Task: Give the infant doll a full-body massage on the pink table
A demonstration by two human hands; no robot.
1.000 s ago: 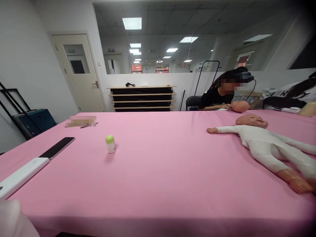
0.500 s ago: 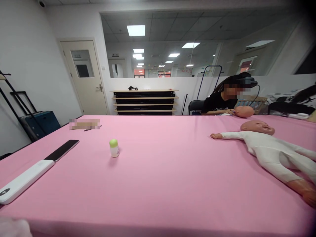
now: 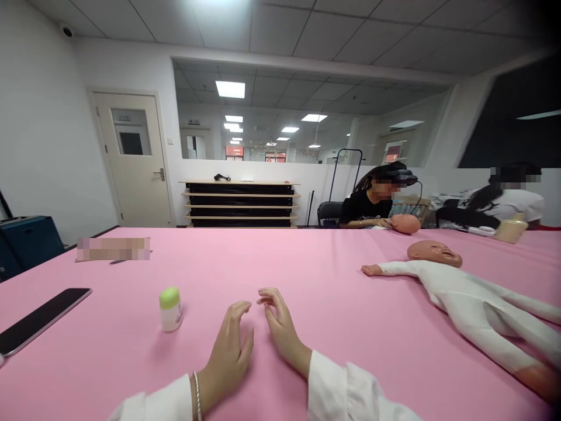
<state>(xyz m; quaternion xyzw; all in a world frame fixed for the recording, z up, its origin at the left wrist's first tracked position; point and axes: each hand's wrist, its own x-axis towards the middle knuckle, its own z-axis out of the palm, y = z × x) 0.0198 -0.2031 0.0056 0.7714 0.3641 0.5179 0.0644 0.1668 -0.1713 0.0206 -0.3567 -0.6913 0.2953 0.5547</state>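
My left hand (image 3: 230, 349) is above the middle of the pink table (image 3: 333, 327), fingers bent and apart, nothing in it; a silvery bracelet is at its wrist. Close by on its right, my right hand (image 3: 281, 327) curves towards it with fingers apart and holds nothing. A gap separates the two hands. Left of my left hand, a small white bottle with a green cap (image 3: 170, 309) stands upright. To the right of my right hand, a baby doll in a white suit (image 3: 464, 298) lies face up on the cloth.
A black phone (image 3: 44, 321) lies at the left, with a blurred flat item (image 3: 113, 249) beyond it. Across the table a person in black (image 3: 368, 202) handles another doll (image 3: 405, 223). A pump bottle (image 3: 512, 229) and another person (image 3: 508, 199) are at the far right.
Both my hands have come into view over the table. The view has tilted up and shifted right; a second person and the pump bottle now show at the right, while the white device has nearly left view.
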